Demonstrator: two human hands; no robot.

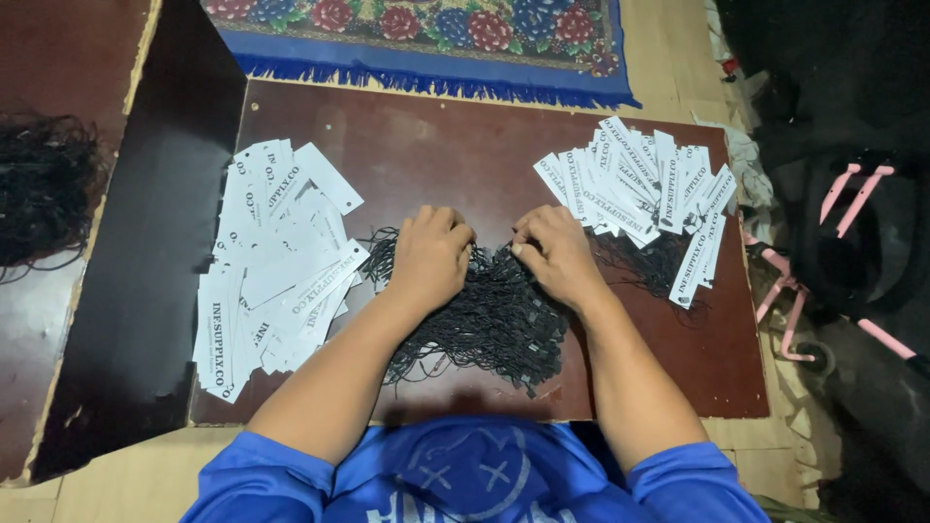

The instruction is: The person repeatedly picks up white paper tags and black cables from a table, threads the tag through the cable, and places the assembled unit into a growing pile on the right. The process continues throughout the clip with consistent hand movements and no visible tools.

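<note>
A fanned pile of white paper tags [276, 266] lay at the left of the dark counter [436, 145]. The left hand [429, 257] rested, fingers curled, on a tangled heap of black string loops [489, 320] at centre. The right hand [554, 254] pinched one strand; teasing single loops free gently would likely avoid snarls. More tags [639, 179] lay at right.
</note>
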